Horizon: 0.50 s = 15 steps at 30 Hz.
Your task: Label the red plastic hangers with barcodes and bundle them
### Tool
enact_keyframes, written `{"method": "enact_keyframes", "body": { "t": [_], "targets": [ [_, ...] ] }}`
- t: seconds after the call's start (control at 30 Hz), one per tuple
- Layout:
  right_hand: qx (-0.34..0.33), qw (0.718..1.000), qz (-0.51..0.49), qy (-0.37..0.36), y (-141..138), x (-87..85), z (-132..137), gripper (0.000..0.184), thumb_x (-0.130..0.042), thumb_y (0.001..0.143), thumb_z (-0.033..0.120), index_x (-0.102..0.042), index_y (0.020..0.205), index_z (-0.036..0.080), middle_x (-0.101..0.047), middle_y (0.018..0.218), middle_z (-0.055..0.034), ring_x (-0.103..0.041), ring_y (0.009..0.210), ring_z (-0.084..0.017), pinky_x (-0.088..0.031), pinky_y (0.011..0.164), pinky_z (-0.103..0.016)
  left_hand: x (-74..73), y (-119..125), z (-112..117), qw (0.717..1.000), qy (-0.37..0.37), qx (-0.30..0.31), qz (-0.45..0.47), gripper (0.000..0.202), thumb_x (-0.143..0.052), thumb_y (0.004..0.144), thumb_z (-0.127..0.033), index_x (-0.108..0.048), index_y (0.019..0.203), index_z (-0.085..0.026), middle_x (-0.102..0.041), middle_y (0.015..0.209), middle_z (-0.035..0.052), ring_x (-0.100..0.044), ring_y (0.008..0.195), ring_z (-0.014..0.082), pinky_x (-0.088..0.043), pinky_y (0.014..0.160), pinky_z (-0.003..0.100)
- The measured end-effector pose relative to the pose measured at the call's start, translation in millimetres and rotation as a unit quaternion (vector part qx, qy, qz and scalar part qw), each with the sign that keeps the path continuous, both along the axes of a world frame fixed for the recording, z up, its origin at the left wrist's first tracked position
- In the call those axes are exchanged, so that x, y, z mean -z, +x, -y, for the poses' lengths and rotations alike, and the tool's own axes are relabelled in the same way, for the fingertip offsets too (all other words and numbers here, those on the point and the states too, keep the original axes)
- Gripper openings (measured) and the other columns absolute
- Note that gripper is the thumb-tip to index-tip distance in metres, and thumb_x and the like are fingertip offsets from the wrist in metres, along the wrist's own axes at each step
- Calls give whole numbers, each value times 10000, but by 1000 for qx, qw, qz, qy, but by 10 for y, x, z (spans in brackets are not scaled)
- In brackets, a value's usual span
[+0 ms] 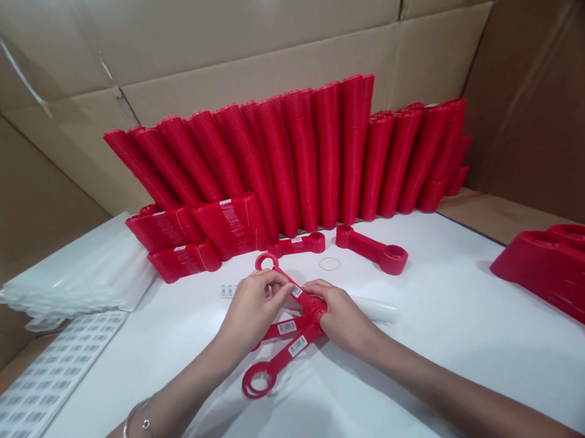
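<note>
My right hand [347,318] grips a fanned bunch of flat red plastic pieces [315,311] by their gathered ends. Each piece is a narrow bar with a ring at its end, and several spread out to the left. White barcode stickers [298,345] show on the lower bars. My left hand [251,305] is closed in a pinch at the uppermost bar, its fingertips touching a small barcode sticker [296,291] there. Whether that sticker lies fully flat is hidden by the fingers. Behind the hands lies a thin rubber band [330,264].
Tall stacks of red pieces [281,166] line the cardboard wall [262,67]. Banded bundles [230,226] stand left; small stacks [372,250] lie ahead. A larger stack [557,280] is at right. Clear plastic bags [80,274] and sticker sheets [48,389] lie left. A rolled sheet [379,308] sits behind my hands.
</note>
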State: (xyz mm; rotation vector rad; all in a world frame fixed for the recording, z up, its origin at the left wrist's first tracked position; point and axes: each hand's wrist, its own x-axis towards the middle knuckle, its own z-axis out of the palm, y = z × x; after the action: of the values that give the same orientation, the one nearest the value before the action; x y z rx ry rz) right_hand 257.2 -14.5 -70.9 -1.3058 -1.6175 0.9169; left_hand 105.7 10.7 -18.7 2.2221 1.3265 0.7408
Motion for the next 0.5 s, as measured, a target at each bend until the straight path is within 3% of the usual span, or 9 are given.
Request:
{"method": "enact_keyframes", "body": {
  "t": [0.2,0.37,0.5],
  "targets": [
    [-3,1000,-2,3,-19,-7,4,402,-374,619,-35,-641,843,165,-588,915,-55,-560,848,-177,-433,749,-261,109,22,-9,987,123,2,-105,159,-468,820,-296,-558,751,-185,-569,713,5,-484,697,160,-364,624,274],
    [-7,1000,10,22,-33,-14,26,410,-367,618,-40,-635,849,170,-588,902,-52,-553,835,-172,-426,748,-261,215,31,-24,918,298,-17,-260,236,-408,851,-355,-532,787,-165,-554,753,49,-485,706,193,-352,609,304],
    [-9,1000,18,9,-32,-39,46,455,-364,602,-50,-643,890,165,-583,900,-54,-547,845,-174,-427,763,-268,207,-56,-133,888,352,-68,-289,278,-393,858,-393,-527,852,-149,-552,722,57,-506,691,202,-363,595,303]
  ]
}}
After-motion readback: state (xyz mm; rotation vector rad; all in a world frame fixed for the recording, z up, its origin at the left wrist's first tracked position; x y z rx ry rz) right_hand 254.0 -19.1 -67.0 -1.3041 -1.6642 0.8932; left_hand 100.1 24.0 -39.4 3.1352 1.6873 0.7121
